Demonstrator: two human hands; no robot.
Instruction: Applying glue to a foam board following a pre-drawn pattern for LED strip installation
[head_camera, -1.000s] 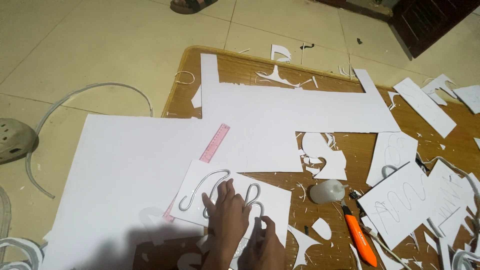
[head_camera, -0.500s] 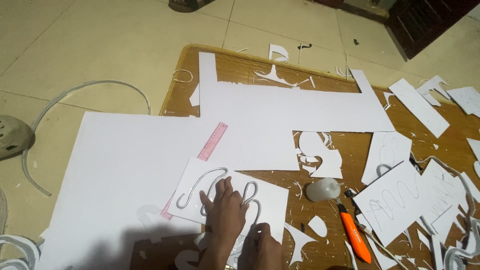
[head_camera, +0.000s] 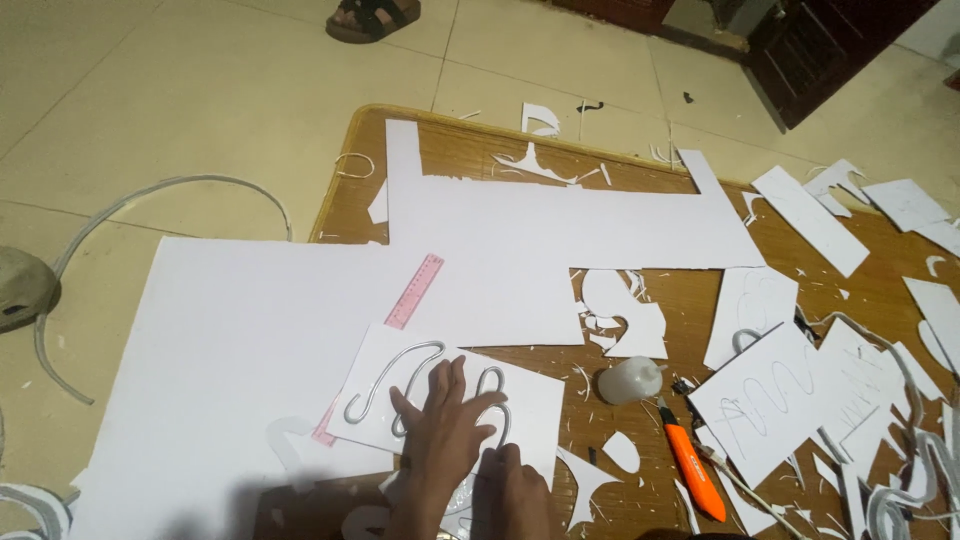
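White card (head_camera: 450, 405) bearing a grey curved strip (head_camera: 395, 375) lies on a large sheet (head_camera: 230, 340) beside a pink ruler (head_camera: 414, 291). We press our left hand (head_camera: 445, 430) flat, fingers spread, on the strip; our right hand (head_camera: 510, 485), fingers curled, pins its lower end. An orange knife (head_camera: 695, 470) lies well apart.

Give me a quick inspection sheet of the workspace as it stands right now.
Surface: wooden board on tiled floor, mostly covered by large white sheets.
Job's things: white card carrying a curved grey strip.
Clutter: pink ruler, orange utility knife, white bottle, paper scraps.
Grippers: left hand flat on the card; right hand pressing the strip.
Cables: grey strip loop on the floor.
Surroundings: sandal, dark door.
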